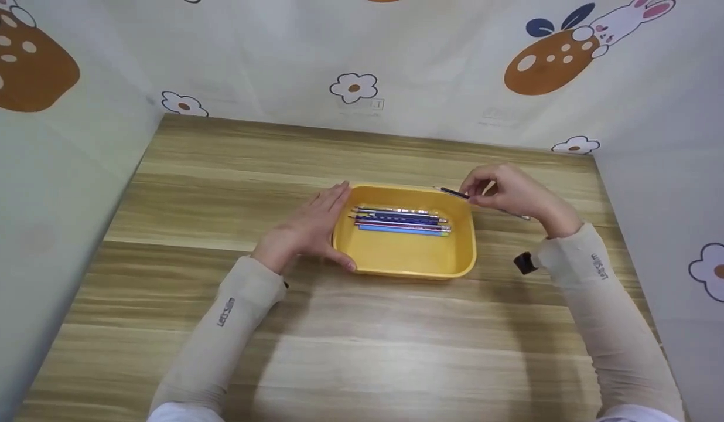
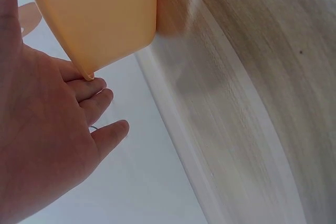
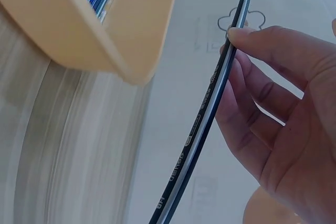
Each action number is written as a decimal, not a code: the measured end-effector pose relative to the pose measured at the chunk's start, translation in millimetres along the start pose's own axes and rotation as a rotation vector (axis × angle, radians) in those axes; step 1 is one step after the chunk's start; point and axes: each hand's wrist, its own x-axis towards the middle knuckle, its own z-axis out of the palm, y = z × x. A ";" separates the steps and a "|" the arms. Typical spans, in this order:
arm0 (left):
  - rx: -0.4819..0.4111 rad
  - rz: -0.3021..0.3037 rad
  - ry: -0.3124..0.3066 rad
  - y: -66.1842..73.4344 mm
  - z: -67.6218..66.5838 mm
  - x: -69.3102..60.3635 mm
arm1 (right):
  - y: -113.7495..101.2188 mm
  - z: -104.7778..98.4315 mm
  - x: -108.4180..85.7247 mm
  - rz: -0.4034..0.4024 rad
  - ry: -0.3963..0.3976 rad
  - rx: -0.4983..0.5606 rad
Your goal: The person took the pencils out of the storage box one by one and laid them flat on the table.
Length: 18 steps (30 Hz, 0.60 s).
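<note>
A yellow rectangular bin (image 1: 406,274) stands on the wooden table with several pencils (image 1: 403,223) lying side by side inside it, toward its far wall. My left hand (image 1: 306,231) rests against the bin's left side, fingers extended along the rim and thumb at the near left corner; in the left wrist view the fingertips touch the rim of the bin (image 2: 113,14). Over the bin's far right corner, my right hand (image 1: 508,190) pinches a dark pencil between thumb and fingers. The right wrist view shows this black pencil with a silver stripe (image 3: 202,119), held beside the bin (image 3: 79,35).
The wooden table (image 1: 192,176) surrounds the bin. Pale cloth walls (image 1: 268,64) printed with flowers and rabbits rise behind the table and at both sides. A dark band or strap (image 1: 525,263) hangs by my right wrist.
</note>
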 end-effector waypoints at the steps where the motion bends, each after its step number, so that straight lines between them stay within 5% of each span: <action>1: -0.003 0.002 0.001 -0.3 0.2 0.0 | 2.0 -0.3 -1.8 0.010 0.008 -0.002; 18: -0.004 -0.003 -0.003 -1.3 -0.3 0.1 | 42.3 -5.8 -28.9 0.113 0.159 0.041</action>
